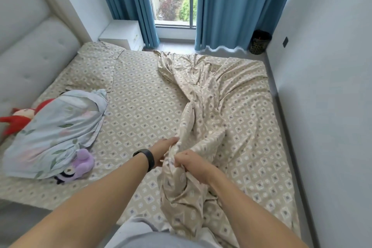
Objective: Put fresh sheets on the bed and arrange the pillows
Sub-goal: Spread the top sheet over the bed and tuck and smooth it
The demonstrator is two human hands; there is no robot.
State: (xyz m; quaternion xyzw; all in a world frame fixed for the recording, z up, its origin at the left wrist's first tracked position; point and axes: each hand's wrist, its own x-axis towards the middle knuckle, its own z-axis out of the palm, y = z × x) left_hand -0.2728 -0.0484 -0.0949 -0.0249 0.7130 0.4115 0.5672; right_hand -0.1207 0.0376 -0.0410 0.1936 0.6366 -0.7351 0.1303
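Beige cotton top sheet with small grey and white diamonds (pixel 203 94) lies bunched in a long twisted rope on the bed. It starts wide and crumpled at the far side near the window, gets thin in the middle, and runs down to the near edge of the bed, where it piles up in folds. Both hands grab it at the near end. The left hand (pixel 164 148) has its fingers curled round the bunched cloth from the left side. The right hand (pixel 190 164) is a tight fist on the same bunch, just beside the left hand and a bit nearer the person. The two hands almost touch. A black band (pixel 148 157) sits on the left wrist.

Under the twisted sheet, a flat fitted sheet with the same beige diamond print (pixel 141 110) covers the mattress. A flat pillow in the same print (pixel 96 66) lies at the far left corner by the padded pale grey headboard (pixel 30 46). Nearer, on the left, a pale blue pillow with leaves and pink flowers (pixel 52 133) rests on top of a red plush toy (pixel 18 116) and a purple plush toy (pixel 78 165).

Past the bed stand a white bedside cabinet (pixel 122 34), blue curtains (pixel 231 6) and a dark basket (pixel 259 42) in the corner.
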